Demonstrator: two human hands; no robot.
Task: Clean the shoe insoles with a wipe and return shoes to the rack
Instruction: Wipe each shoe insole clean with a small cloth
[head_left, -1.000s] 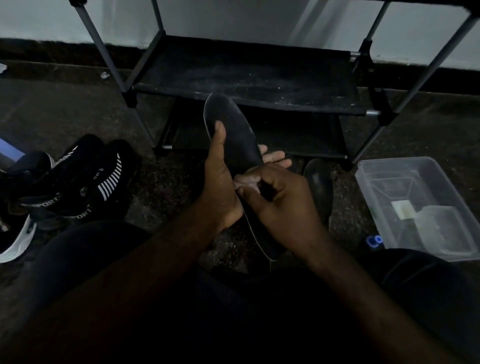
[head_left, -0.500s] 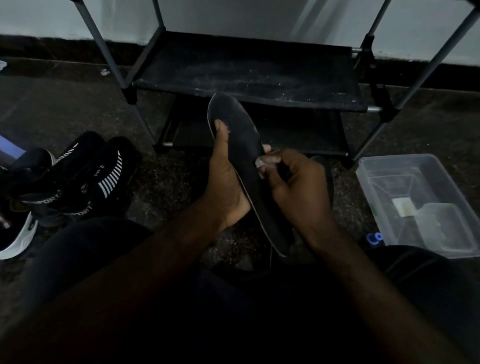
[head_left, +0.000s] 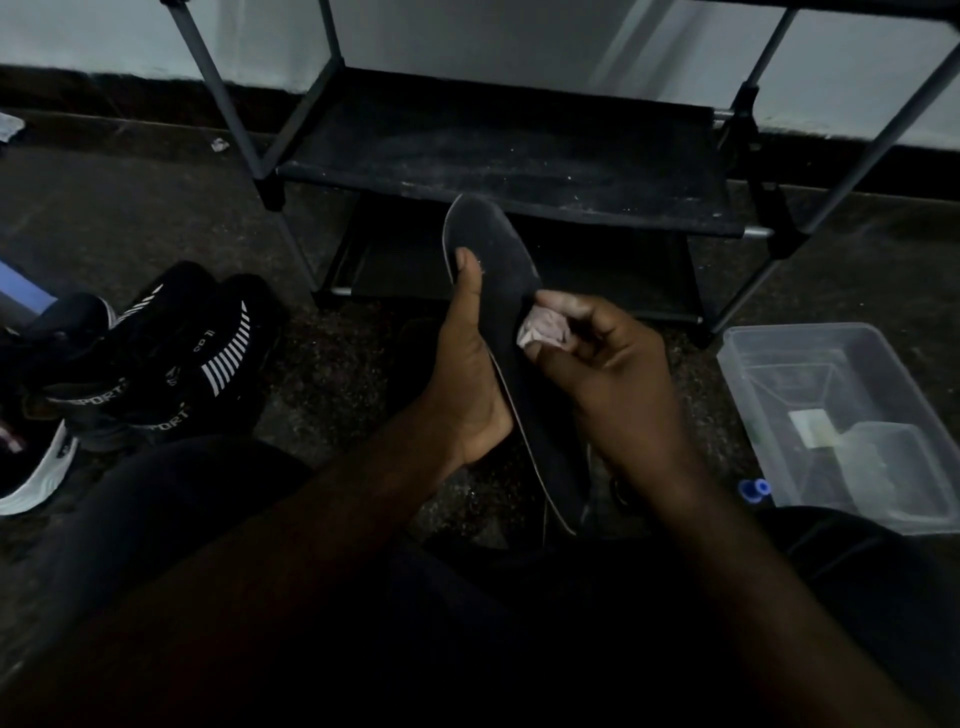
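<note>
A long black insole (head_left: 498, 270) stands tilted in front of me, toe end up toward the rack. My left hand (head_left: 470, 374) grips it from the left, thumb lying along its face. My right hand (head_left: 613, 364) pinches a crumpled pale wipe (head_left: 543, 330) against the insole's right side, near its middle. A pair of black shoes (head_left: 171, 364) with white stripes and lettering lies on the floor at the left. The black shoe rack (head_left: 498, 166) stands straight ahead, its dusty shelf bare.
A clear plastic box (head_left: 852, 415) sits on the floor at the right with a small blue cap (head_left: 756, 488) by its near corner. A white-soled shoe (head_left: 36, 473) lies at the far left edge. My dark-clothed legs fill the bottom of the view.
My right hand has slid the wipe up the insole from near its heel to the middle. The insole has turned more edge-on; the left hand keeps its grip.
</note>
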